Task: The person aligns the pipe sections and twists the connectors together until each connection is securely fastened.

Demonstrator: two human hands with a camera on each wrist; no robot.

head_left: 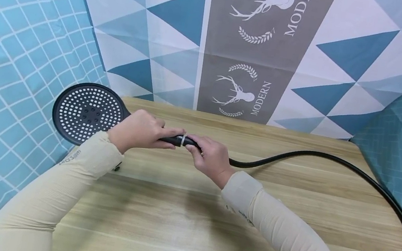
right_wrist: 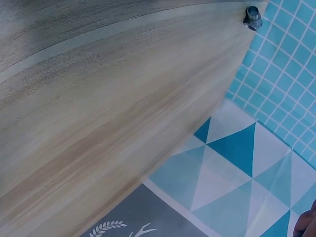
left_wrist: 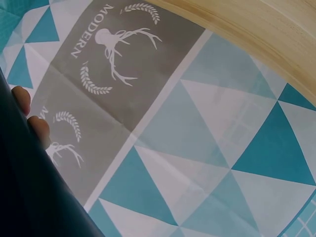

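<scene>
Held above the table is a black shower head, its round face with pale nozzles turned up toward me at the left. My left hand grips its handle, index finger stretched along toward the joint. From the right, my right hand pinches the end of a black shower hose between thumb and fingers. Handle and hose end meet in line at a pale ring between the hands. In the left wrist view a dark shape fills the left edge, with two fingertips beside it. Only a fingertip shows in the right wrist view.
The hose loops over the right side of the wooden table. A small metal fitting stands near the table's edge by the blue tiled sheet. Patterned sheeting rises behind the table, with tiled sheets at both sides.
</scene>
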